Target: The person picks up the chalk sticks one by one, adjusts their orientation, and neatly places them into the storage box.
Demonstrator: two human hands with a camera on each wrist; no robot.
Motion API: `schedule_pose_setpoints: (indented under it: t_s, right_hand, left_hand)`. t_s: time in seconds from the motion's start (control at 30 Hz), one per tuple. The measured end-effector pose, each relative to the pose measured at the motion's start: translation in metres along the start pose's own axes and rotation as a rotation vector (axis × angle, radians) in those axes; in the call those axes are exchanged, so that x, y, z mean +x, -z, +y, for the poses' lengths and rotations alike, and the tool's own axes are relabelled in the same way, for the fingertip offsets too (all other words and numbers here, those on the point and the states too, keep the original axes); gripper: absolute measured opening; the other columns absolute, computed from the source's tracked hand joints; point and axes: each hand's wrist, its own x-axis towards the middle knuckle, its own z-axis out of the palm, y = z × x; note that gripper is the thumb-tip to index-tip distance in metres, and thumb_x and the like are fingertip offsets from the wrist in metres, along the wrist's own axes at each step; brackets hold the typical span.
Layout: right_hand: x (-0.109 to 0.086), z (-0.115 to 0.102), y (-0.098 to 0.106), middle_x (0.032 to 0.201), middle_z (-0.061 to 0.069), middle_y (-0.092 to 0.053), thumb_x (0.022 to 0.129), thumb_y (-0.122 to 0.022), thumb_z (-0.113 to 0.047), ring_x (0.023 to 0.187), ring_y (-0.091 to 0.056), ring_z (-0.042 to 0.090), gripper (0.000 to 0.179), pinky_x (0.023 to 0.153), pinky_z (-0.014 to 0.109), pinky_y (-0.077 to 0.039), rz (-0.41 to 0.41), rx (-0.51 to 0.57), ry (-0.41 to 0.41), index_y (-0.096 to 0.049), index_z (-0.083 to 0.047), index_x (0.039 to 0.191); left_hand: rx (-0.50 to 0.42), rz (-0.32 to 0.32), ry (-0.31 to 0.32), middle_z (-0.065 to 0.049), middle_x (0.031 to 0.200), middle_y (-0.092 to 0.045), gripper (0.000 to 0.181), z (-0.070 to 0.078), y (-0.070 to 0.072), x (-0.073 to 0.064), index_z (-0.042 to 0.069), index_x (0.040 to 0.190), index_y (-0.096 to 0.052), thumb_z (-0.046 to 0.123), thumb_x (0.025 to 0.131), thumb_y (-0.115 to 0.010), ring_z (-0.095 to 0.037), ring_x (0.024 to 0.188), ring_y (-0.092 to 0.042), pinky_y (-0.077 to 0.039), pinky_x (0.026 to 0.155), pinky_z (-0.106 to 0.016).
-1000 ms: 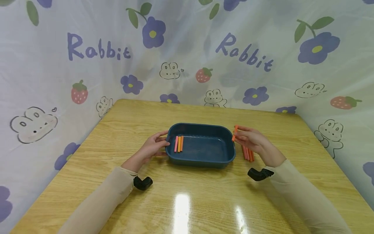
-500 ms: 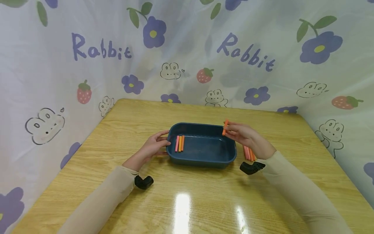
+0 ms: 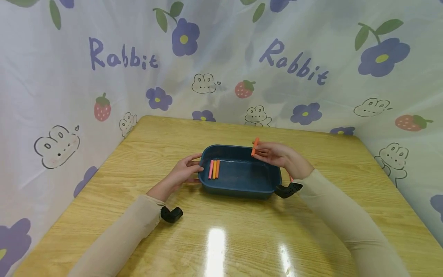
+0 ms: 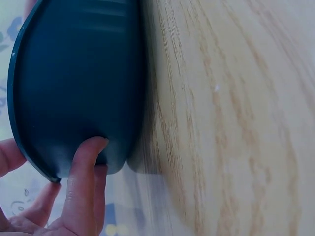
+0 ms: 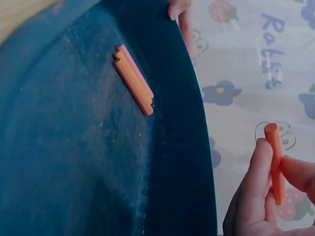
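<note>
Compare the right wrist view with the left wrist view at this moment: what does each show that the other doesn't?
Only the right wrist view: the inside of the dark blue bin, the three sticks lying side by side in it, and the orange stick pinched by the right hand.

Only the left wrist view: the bin's outer end wall, with the left hand touching it, and its base meeting the wooden table.

Both: parts of the bin, left hand, table and patterned cloth.

Wooden table [image 3: 187, 250] | dark-blue tray [image 3: 243, 175] | reddish stick [image 3: 291, 178], mostly hidden, near tray
</note>
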Motion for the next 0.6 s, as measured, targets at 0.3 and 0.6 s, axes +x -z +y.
schedule_pose_setpoints:
  t_s: [0.3,0.6]
  right_hand:
    - [0.017,-0.001,-0.015,0.123,0.014,-0.044,0.096,-0.046,0.002,0.096,-0.055,0.022,0.041,0.086,0.029,-0.050,-0.044,-0.028,-0.033,-0.040,-0.003,0.136]
    - [0.035,-0.001,-0.031,0.118,0.014,-0.048,0.096,-0.046,0.000,0.085,-0.061,0.020,0.045,0.083,0.028,-0.051,-0.049,-0.057,-0.060,-0.035,0.001,0.140]
  left_hand:
    - [-0.006,0.007,0.008,-0.021,0.137,-0.042,0.057,0.000,-0.001,0.000,0.013,0.145,-0.033,0.004,0.093,-0.051,-0.035,0.113,-0.052,-0.054,0.076,-0.042]
    - [-0.009,0.003,-0.002,-0.022,0.137,-0.041,0.058,-0.001,-0.001,-0.001,0.013,0.145,-0.032,0.005,0.092,-0.052,-0.036,0.114,-0.052,-0.054,0.075,-0.042]
